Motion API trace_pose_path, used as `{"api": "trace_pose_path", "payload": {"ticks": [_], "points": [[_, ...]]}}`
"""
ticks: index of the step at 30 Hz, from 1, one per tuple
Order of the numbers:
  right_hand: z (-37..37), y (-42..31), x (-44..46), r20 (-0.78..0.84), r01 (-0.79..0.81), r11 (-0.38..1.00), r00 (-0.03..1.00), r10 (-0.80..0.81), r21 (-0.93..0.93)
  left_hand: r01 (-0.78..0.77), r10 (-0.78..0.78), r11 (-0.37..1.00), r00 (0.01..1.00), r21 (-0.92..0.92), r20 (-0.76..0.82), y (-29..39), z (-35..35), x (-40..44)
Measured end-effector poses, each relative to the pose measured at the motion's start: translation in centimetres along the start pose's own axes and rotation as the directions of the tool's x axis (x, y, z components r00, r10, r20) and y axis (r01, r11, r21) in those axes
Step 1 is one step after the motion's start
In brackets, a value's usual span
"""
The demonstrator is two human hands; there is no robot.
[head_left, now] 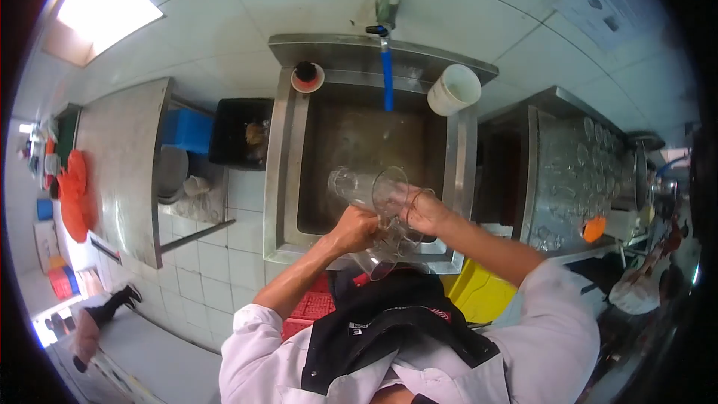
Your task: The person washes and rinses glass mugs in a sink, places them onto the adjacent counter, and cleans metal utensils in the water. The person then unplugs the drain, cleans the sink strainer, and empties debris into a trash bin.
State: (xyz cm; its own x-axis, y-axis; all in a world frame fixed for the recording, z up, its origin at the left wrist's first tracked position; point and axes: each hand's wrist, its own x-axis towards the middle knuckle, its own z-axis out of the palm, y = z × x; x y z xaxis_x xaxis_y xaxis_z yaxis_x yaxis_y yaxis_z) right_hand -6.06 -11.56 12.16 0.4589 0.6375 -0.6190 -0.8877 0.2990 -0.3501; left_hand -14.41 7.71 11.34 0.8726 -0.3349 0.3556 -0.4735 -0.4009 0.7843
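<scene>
Over the near part of a steel sink point(359, 127), several clear glass vessels point(390, 183) are bunched between my hands. My left hand point(357, 228) is closed around part of them, with glass showing above and below the fist. On the right side of the bunch, my right hand point(422, 211) has its fingers wrapped round a glass. Which glass each hand bears is hard to tell, as they overlap. A blue hose point(387, 78) hangs from the tap over the basin's far side.
A white bucket point(455, 90) and a red-and-white container point(307, 77) stand on the sink's back corners. Left are a black bin point(241, 133) and a steel table point(120, 164). Many glasses point(591, 150) stand on the right counter. A person point(88, 337) is at far lower left.
</scene>
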Motion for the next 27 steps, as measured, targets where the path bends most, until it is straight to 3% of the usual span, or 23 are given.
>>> {"api": "trace_pose_path", "payload": {"ticks": [2, 3, 6, 8, 9, 10, 12, 14, 16, 19, 22, 25, 26, 27], "points": [[0.7, 0.1, -0.8, -0.054, 0.097, 0.947, 0.995, -0.085, 0.305, -0.042, 0.046, 0.998, 0.993, 0.036, -0.109, -1.1, 0.7, -0.6], [1.2, 0.3, -1.5, -0.183, 0.145, 0.881, 0.981, -0.068, 0.451, -0.028, 0.033, 0.998, 0.994, 0.05, -0.102, -1.3, 0.5, -0.5], [3.6, -0.2, -3.1, -0.343, 0.335, 0.868, 0.916, -0.209, 0.366, 0.024, -0.02, 0.998, 0.998, 0.061, -0.067, -1.8, -1.1, -0.2], [6.3, -2.7, -4.9, -0.294, 0.514, 0.856, 0.828, -0.477, 0.06, 0.068, -0.066, 0.997, 0.996, 0.031, -0.059, -1.4, -2.7, 0.8], [7.4, -3.9, -5.5, -0.237, 0.591, 0.802, 0.769, -0.594, -0.092, 0.064, -0.066, 0.995, 0.998, 0.078, 0.022, -1.9, -3.2, 0.6], [8.1, -5.0, -5.6, -0.086, 0.583, 0.689, 0.734, -0.674, -0.43, 0.061, -0.064, 0.995, 0.997, 0.08, 0.038, -2.1, -3.2, 0.9], [9.3, -6.9, -5.2, 0.258, 0.462, 0.16, 0.712, -0.653, -0.872, 0.056, -0.062, 0.995, 0.995, 0.084, 0.072, -2.4, -3.2, 1.2], [10.3, -7.4, -3.3, 0.492, 0.415, -0.265, 0.761, -0.424, -0.87, 0.026, -0.042, 0.992, 0.99, 0.12, 0.131, -2.5, -3.0, 1.4], [9.2, -6.5, 0.0, 0.609, 0.446, -0.582, 0.786, -0.11, -0.68, -0.027, 0.01, 0.994, 0.987, 0.106, 0.158, -2.4, -2.8, 1.4], [9.3, -6.3, 2.0, 0.797, 0.734, -0.534, 0.58, 0.171, -0.419, -0.111, 0.096, 0.991, 0.977, 0.069, 0.192, -1.7, -3.0, 2.1], [9.9, -4.6, 4.4, 0.4, 0.496, -0.663, 0.863, 0.308, -0.56, -0.091, 0.056, 0.991, 0.948, 0.097, 0.313, -0.9, -2.8, 2.1], [9.4, -4.0, 7.2, 0.435, 0.587, -0.76, 0.783, 0.445, -0.279, -0.013, -0.031, 0.993, 0.933, 0.118, 0.359, -1.1, -2.3, 2.0], [9.1, -4.4, 7.3, 0.39, 0.528, -0.587, 0.849, 0.355, -0.614, 0.002, -0.054, 0.989, 0.934, 0.146, 0.354, -1.0, -2.4, 1.9], [11.4, -5.3, 5.4, 0.306, 0.393, -0.324, 0.907, 0.289, -0.86, 0.018, -0.078, 0.985, 0.934, 0.172, 0.35, -0.9, -2.5, 1.9]]}}
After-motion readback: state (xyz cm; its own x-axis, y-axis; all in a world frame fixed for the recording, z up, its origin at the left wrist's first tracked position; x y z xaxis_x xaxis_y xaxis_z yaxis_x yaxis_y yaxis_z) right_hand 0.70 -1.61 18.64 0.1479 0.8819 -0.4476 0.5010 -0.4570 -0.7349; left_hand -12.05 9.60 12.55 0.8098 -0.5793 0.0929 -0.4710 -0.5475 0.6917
